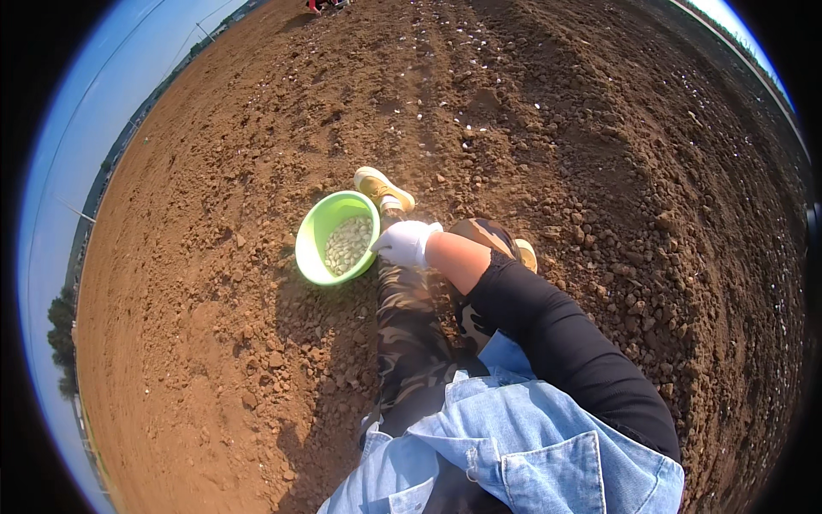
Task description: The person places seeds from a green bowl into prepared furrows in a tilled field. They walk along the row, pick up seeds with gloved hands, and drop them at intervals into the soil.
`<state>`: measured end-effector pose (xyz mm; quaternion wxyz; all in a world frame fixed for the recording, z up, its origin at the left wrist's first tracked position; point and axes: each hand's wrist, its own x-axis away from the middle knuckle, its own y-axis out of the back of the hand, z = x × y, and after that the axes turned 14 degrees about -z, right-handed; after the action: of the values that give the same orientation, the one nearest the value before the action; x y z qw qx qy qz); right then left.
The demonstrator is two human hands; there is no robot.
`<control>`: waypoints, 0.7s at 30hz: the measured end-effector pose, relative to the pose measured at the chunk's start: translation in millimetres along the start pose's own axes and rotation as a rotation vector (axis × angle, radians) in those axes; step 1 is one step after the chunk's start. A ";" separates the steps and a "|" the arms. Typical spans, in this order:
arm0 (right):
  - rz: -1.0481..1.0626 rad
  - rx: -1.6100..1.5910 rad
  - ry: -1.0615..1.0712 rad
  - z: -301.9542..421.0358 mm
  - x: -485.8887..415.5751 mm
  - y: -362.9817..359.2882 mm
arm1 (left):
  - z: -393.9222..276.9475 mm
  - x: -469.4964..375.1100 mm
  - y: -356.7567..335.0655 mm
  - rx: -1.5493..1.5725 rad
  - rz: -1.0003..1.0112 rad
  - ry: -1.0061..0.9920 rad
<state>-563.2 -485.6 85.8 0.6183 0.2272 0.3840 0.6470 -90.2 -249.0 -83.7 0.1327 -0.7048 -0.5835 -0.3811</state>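
Observation:
My right hand (404,243), in a white glove, reaches across my legs to the right rim of a light green plastic bucket (309,247). Its fingers are bent at that rim and appear to grip it; the fingertips are partly hidden. The bucket tilts so that its mouth faces me. Inside lies a heap of pale pieces (349,246), which look like garlic cloves or large seeds. My left hand is out of view.
Loose, cloddy brown soil (257,193) surrounds me, with white pieces (467,145) scattered along shallow furrows ahead. My tan shoe (379,187) stands just beyond the bucket. Part of another person (316,6) shows at the far top. A soil ridge (616,148) runs along the right.

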 end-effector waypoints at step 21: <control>0.066 0.062 0.023 -23.9 6.1 2.1 | -10.4 22.6 -0.9 -0.024 0.001 -0.114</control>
<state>-583.7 -484.7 72.0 0.5849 0.2511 0.4032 0.6575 -94.4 -239.0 -61.3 0.0909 -0.7273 -0.5850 -0.3473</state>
